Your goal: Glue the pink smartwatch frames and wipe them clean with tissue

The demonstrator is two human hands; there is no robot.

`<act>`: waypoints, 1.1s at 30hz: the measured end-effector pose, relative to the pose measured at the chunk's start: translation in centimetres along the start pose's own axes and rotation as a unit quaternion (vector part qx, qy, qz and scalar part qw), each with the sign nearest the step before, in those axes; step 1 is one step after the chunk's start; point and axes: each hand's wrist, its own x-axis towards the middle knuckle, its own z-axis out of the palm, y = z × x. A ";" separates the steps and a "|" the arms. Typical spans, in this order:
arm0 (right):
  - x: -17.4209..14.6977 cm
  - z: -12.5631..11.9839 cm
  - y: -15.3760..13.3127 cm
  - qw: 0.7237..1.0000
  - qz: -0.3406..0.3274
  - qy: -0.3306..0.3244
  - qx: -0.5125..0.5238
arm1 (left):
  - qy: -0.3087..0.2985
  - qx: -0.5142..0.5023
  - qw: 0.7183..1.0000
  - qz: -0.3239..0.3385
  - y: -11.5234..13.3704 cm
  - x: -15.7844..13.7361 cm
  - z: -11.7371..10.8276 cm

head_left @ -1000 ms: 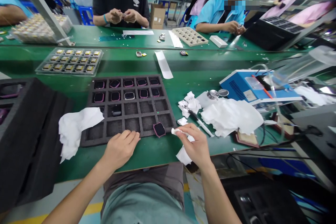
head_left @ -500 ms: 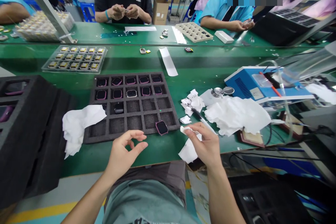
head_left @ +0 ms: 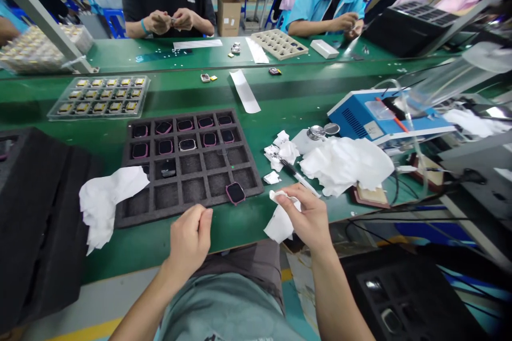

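My left hand [head_left: 190,237] is curled into a fist above the front edge of the bench, with nothing seen in it. My right hand [head_left: 306,218] pinches a small piece of white tissue [head_left: 276,195] between thumb and fingers. A larger white tissue [head_left: 280,225] lies just under that hand. Between my hands, a purple-rimmed square watch [head_left: 236,193] leans on the front edge of a black foam tray [head_left: 192,196]. Several similar watches sit in the tray's back rows, and a dark piece [head_left: 168,168] lies in the third row.
Crumpled tissue [head_left: 104,197] overlaps the tray's left side; more wipes [head_left: 344,164] lie at right beside a pen [head_left: 298,176], a round metal tin [head_left: 316,132] and a blue machine [head_left: 372,114]. Stacked foam trays [head_left: 40,213] stand at left. Two co-workers sit across the bench.
My left hand has closed from spread fingers into a fist. My right hand keeps its pinch on the tissue. The whole view has shifted slightly, with the bench appearing further left.
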 end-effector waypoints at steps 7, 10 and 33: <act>0.1 0.6 -0.6 1.000 0.002 -0.012 -0.013 | -0.036 0.216 0.971 0.097 1.4 2.4 2.7; 0.1 0.8 -0.6 1.000 -0.002 -0.014 -0.022 | -0.086 0.208 0.970 0.089 1.8 3.5 3.2; -2.4 6.6 -1.7 0.971 -0.104 -0.149 -0.157 | -0.115 -0.310 0.922 -0.200 -0.2 -1.4 6.2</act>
